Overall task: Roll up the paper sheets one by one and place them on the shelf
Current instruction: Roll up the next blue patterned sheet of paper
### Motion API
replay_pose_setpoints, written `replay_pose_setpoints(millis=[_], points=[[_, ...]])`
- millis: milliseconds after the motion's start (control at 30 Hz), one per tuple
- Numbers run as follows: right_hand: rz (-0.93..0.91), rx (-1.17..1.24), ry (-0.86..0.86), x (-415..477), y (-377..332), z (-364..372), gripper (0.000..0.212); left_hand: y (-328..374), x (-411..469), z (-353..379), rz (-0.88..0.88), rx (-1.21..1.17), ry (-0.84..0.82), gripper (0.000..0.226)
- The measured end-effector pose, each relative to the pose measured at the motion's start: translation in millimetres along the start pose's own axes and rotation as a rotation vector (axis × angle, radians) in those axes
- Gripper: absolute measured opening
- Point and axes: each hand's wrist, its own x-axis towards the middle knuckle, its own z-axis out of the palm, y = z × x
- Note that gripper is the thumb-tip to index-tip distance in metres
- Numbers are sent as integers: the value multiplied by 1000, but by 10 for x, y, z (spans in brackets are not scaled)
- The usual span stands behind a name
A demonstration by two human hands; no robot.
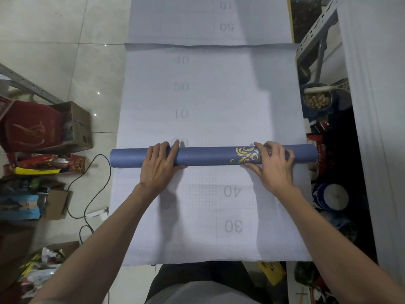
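A long white paper sheet point(208, 95) with a faint grid and printed numbers lies flat on the tiled floor and stretches away from me. Its near part is wound into a blue roll point(208, 156) with a gold ornament, lying crosswise. My left hand point(160, 165) rests palm-down on the roll's left half, fingers over the top. My right hand point(274, 163) presses on the roll's right half, next to the gold ornament. More white sheet point(197, 227) lies under the roll and reaches back to my body. A grey metal shelf frame point(315, 34) stands at the upper right.
A cardboard box point(76, 126) with a red bag point(28, 128) sits at the left, with packets and small boxes below it. A black cable point(96, 187) loops beside the sheet's left edge. Tins, a pot of nuts point(316, 98) and a white panel point(372, 128) line the right side.
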Motion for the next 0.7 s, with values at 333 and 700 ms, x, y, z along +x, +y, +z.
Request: replay_pose_setpoints(millis=[333, 700], points=[[-9, -21, -43, 5, 9, -24, 78, -25, -22, 29, 30, 4, -17, 70], [33, 7, -88, 1, -43, -45, 74, -88, 14, -18, 68, 2, 20, 59]])
